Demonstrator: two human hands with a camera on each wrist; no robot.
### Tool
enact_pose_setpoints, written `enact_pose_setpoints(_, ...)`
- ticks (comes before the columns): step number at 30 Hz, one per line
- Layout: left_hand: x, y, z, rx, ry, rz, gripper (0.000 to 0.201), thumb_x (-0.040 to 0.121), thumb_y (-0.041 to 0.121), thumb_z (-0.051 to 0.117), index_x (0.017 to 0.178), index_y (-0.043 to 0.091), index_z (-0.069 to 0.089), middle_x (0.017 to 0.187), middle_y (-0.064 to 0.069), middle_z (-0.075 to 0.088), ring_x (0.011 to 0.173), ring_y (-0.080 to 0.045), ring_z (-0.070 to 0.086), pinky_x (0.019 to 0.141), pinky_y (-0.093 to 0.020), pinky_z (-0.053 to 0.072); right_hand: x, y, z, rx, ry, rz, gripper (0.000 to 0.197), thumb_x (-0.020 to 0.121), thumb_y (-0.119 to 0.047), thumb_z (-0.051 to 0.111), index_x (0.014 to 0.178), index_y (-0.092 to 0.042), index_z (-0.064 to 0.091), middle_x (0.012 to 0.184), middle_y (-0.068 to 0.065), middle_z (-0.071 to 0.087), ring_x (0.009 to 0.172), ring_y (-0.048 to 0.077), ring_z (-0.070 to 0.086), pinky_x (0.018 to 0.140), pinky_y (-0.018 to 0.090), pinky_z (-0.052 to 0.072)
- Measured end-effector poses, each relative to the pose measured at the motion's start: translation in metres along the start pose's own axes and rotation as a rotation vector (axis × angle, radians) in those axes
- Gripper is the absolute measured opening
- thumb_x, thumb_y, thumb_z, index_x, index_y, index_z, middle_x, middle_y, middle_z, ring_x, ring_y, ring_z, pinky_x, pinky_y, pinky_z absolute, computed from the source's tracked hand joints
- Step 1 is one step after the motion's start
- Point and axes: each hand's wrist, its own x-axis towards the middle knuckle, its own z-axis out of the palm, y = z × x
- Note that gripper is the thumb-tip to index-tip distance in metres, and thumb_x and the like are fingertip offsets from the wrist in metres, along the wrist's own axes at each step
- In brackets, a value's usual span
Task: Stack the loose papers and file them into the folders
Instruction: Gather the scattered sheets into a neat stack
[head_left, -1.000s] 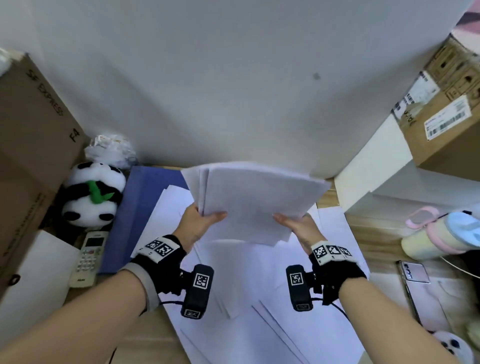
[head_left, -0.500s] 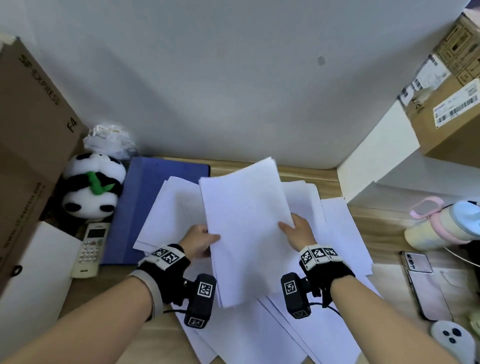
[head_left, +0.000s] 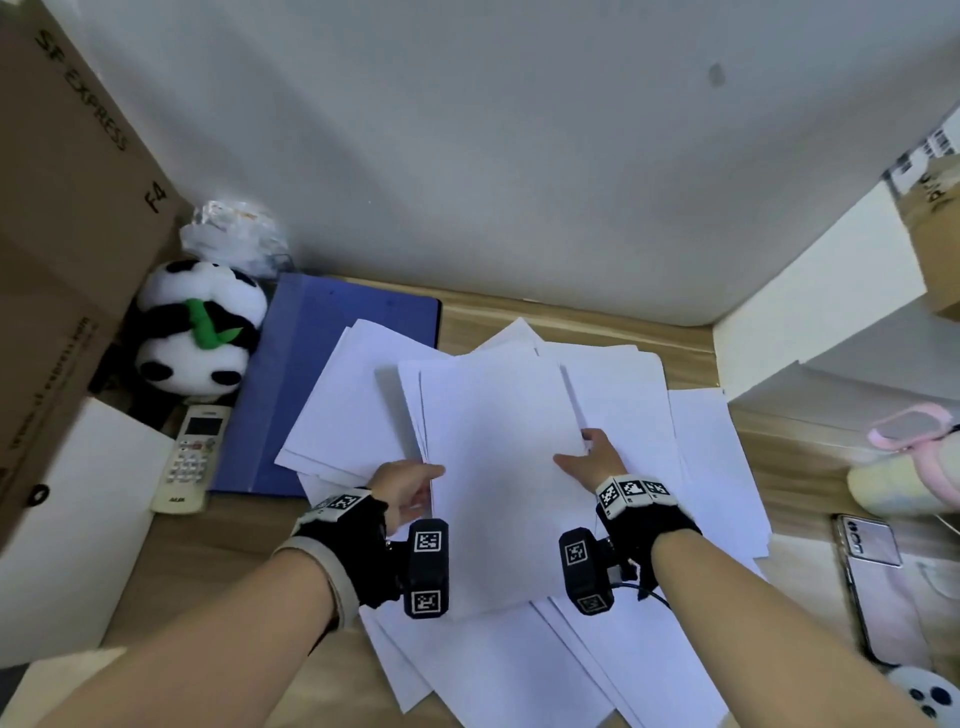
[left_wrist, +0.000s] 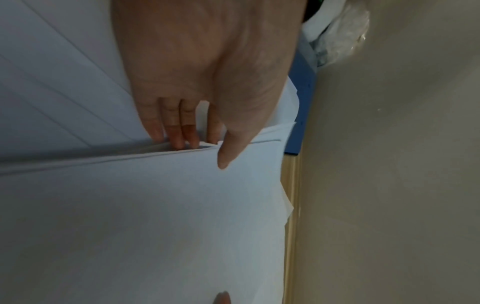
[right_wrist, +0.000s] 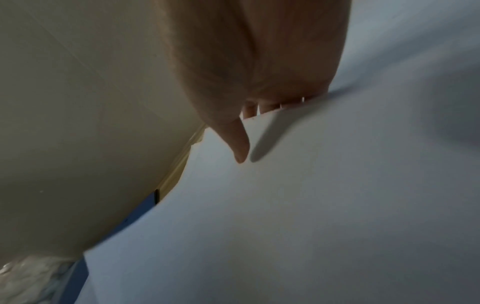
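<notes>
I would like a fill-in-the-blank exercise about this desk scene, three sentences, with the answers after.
1. Both hands, left hand and right hand, hold a stack of white ____.
2. The folder lying left of the loose sheets is ____ in colour.
3. The plush toy beside the folder is a ____.

Missing words: papers; blue; panda

Matt white paper sheets (head_left: 498, 457) on pale wood-grain desk (head_left: 571, 322)

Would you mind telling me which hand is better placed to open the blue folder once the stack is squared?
Probably the left. The left hand grips the stack on the side nearest the blue folder, which lies directly to its left. The right hand holds the far edge and would have to cross over the papers.
</notes>
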Motion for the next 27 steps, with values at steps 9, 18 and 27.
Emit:
enact_pose_setpoints(9, -0.004, -0.013, 0.001, 0.168, 0.028, 0.154, 0.042, 0.067, 0.001, 0.067, 0.108, -0.001, 0.067, 0.110, -0.018, 0.069, 0.100, -0.031, 0.066, 0.096, -0.043, 0.051, -0.019, 0.035, 0.004, 0.057, -0.195, 0.041, 0.040, 0.090, -0.009, 0.055, 0.129, 0.000, 0.051, 0.131, 0.018, 0.057, 0.118, 0.033, 0.056, 0.105, 0.041, 0.043)
enact_pose_setpoints(18, -0.034, -0.008, 0.009, 0.100, -0.204, 0.235, 0.042, 0.079, -0.010, 0.063, 0.121, -0.007, 0.056, 0.120, -0.027, 0.062, 0.108, -0.041, 0.061, 0.102, -0.056, 0.043, -0.052, 0.054, -0.013, 0.495, -0.014, -0.079, 0.019, 0.091, -0.001, 0.051, 0.103, -0.008, 0.064, 0.101, 0.012, 0.065, 0.100, 0.030, 0.060, 0.093, 0.041, 0.047)
enact_pose_setpoints(27, -0.067, 0.029, 0.008, 0.082, -0.227, 0.589, 0.039, 0.075, 0.000, 0.074, 0.111, 0.009, 0.065, 0.118, -0.015, 0.067, 0.111, -0.028, 0.063, 0.101, -0.041, 0.048, -0.087, 0.017, -0.040, 0.662, -0.054, -0.288, 0.027, 0.088, -0.015, 0.061, 0.111, -0.002, 0.063, 0.114, 0.015, 0.067, 0.103, 0.026, 0.065, 0.093, 0.043, 0.048)
